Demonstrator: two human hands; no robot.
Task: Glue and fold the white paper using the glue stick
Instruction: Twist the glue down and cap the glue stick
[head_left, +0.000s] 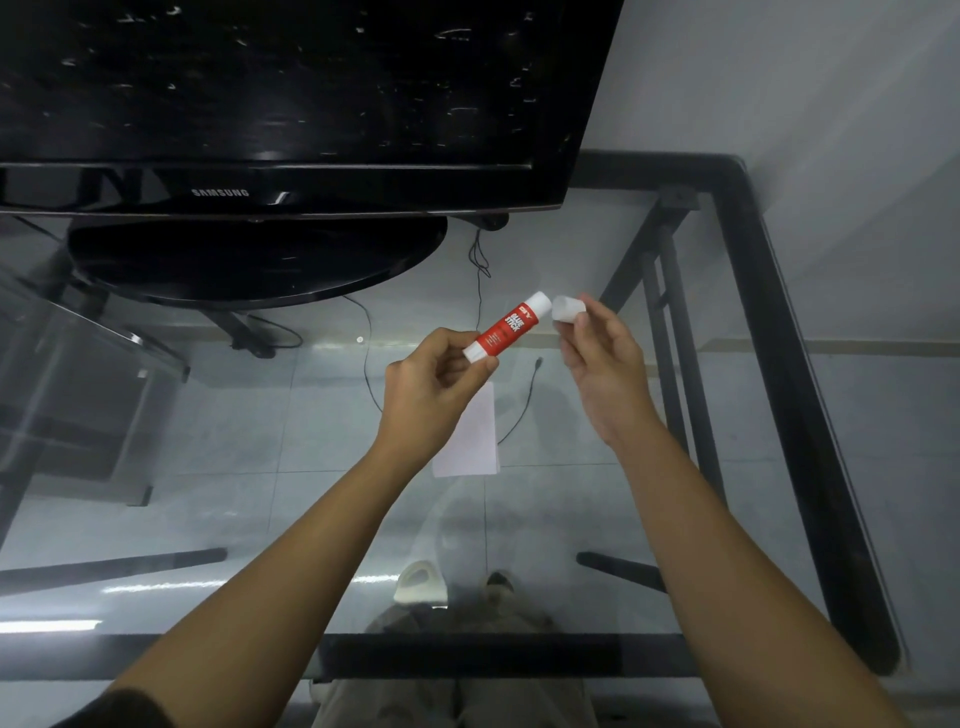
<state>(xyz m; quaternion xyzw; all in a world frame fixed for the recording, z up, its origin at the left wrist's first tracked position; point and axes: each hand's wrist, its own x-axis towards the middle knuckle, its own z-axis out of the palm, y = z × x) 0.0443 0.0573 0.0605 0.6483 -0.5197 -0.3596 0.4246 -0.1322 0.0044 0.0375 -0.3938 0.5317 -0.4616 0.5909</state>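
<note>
left hand (434, 376) grips glue stick (506, 327), right hand (602, 358) its cap (568, 307), half-hiding white paper (470, 441).

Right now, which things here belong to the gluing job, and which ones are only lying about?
For the job:
glue stick, in left hand
cap, in right hand
white paper

Lying about:
television
cables
glass table

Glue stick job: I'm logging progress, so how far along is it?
Done: the cap is off, held in the right hand. In hand: the left hand holds the glue stick. Left: gluing and folding the white paper, lying flat on the glass table.
</note>
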